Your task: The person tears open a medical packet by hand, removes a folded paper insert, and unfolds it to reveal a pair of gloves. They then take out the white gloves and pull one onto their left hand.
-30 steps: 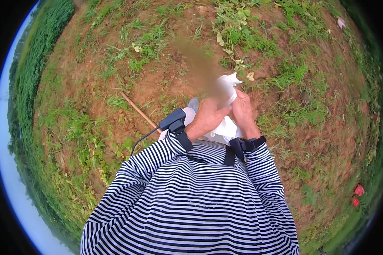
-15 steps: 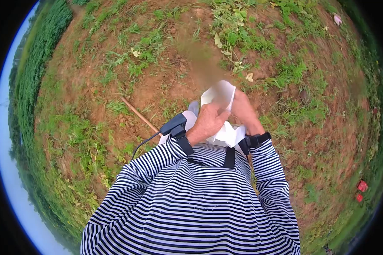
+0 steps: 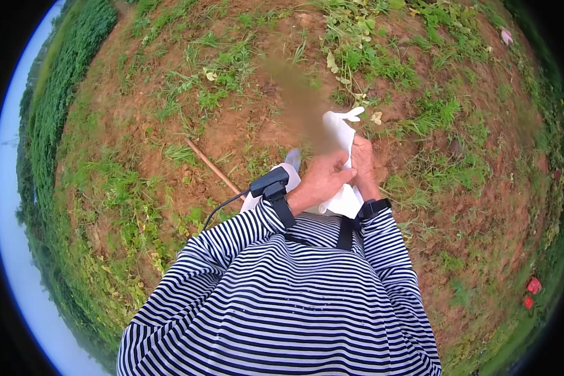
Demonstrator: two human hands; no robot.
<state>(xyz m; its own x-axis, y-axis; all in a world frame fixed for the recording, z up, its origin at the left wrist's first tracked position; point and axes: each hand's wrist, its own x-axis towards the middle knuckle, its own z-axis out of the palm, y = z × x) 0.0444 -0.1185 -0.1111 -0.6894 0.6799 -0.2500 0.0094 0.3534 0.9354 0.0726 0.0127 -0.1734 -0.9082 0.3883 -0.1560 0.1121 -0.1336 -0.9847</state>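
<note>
My left hand (image 3: 319,180) is closed, its thumb and fingers pinching a limp white glove (image 3: 339,128) in front of my waist. From the glove's upper end, finger-like tips stick out to the right. My right hand (image 3: 363,164) is curled round the glove's right side, its fingertips partly hidden. Below the hands hangs more white material (image 3: 343,203), close to my striped shirt. Both wrists carry black straps, and the left one bears a dark device (image 3: 269,183) with a cable.
A wooden stick (image 3: 212,165) lies on the reddish soil left of my pale trouser leg. Weeds and vines (image 3: 363,47) grow in patches around. Red objects (image 3: 532,286) lie far right, and a pinkish thing (image 3: 506,36) at the upper right. A brown blur covers part of the view above the hands.
The white glove has swung up and right, its wide open end now narrowed and finger-like tips showing. Both hands have drawn closer together around it.
</note>
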